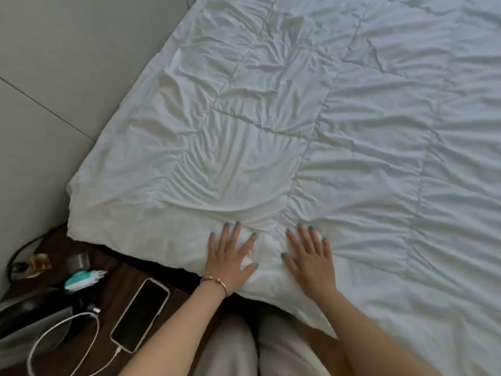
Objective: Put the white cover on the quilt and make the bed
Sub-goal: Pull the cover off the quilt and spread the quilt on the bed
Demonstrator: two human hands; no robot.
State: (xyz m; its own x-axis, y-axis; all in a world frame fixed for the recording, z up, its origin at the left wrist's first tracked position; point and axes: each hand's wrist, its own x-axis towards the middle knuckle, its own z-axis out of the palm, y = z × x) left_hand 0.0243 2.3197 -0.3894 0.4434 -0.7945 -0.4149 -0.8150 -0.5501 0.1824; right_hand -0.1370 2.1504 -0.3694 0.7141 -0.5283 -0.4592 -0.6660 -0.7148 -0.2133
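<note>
The quilt (298, 131) is lying spread across the bed, filling the view from about 9 o'clock round to 5 o'clock, its white fabric creased and crossed by stitched seams. Its near corner is hanging over the bed's edge at about 6 o'clock, and another corner is pointing toward 8 o'clock, above the desk (119, 272).

Both hands are lying flat on the quilt near that lower edge, fingers spread and straight, holding nothing. The left hand (230, 260) is pressing down just left of 6 o'clock, a thin bracelet (215, 284) circling its wrist. The right hand (311, 263) is resting just beside it, slightly toward 5 o'clock, the two apart with a puckered patch of fabric between them. All visible nails are painted teal.

At 7 o'clock the dark brown desk is carrying a phone (141, 313) lying face up, with a white cable (65, 321) plugged into its lower end and looping away to the left. Toward 8 o'clock a teal-and-white plug (84, 278) is lying near a roll of tape (78, 260) and a small amber bottle (40, 263). Pale trousers (244, 348) are showing at 6 o'clock, under the forearms. A pale wall (67, 63) is filling the area from 9 to 11 o'clock.
</note>
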